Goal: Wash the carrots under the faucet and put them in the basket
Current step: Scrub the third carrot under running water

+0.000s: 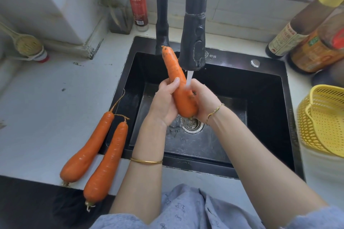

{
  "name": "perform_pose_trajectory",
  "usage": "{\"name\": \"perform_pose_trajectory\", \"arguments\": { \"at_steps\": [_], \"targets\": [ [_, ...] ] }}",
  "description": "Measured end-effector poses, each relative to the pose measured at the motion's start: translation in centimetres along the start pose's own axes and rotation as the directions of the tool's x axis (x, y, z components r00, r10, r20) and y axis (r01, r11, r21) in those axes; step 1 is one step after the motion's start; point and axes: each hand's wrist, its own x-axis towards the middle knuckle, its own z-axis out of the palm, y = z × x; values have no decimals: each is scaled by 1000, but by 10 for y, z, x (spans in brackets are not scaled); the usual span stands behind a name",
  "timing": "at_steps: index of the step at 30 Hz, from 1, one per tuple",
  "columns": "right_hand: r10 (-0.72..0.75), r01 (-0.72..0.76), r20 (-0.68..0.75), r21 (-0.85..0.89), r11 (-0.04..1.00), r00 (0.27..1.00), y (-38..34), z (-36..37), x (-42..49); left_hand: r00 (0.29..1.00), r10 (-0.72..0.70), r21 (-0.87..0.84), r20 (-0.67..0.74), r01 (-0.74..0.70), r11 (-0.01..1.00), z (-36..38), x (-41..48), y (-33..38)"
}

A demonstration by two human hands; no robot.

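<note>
A dirty orange carrot point(176, 76) stands tilted over the black sink point(264, 113), thin tip up beside the black faucet head point(193, 42). Water point(189, 80) runs from the faucet onto the carrot. My left hand point(164, 102) grips its middle with the thumb across the front. My right hand point(203, 102) wraps round its thick lower end. Two more carrots lie side by side on the white counter left of the sink, one point(87, 148) further left and one point(108, 163) at the sink's edge. A yellow perforated basket point(323, 119) sits at the right.
Sauce bottles point(301, 29) crowd the counter at the back right. A clear bottle with a red label point(137, 0) stands behind the sink's left corner. A ladle point(26, 42) lies at the far left. The drain point(192, 126) sits below my hands.
</note>
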Motion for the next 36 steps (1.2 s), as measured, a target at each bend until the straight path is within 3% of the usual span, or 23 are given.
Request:
{"name": "perform_pose_trajectory", "arguments": {
  "at_steps": [8, 14, 19, 23, 27, 31, 36],
  "targets": [
    [-102, 101, 116, 15, 995, 988, 7, -13, -12, 999, 16, 124, -47, -10, 992, -2, 0, -7],
    [-165, 164, -16, -51, 985, 986, 7, 0, -9, 997, 42, 121, -63, -34, 992, 4, -2, -10],
    [-110, 109, 50, 24, 994, 993, 10, -8, -10, 995, 52, 99, -90, -43, 994, 2, -1, -7],
    [-139, 139, -66, -14, 990, 988, 10, -2, -5, 994, 57, 91, -90, -48, 995, 6, -3, -9],
    [-135, 137, 48, -40, 990, 990, 7, -5, -6, 993, 78, 100, -87, -69, 993, 5, -3, -5],
    [-160, 159, -31, -41, 986, 987, 6, 0, -9, 991, 79, 113, -112, -66, 991, 6, -2, -7],
    [-170, 170, 31, 18, 985, 985, 3, -2, -15, 988, 80, 96, -131, -68, 993, 3, -2, -5]
  ]
}}
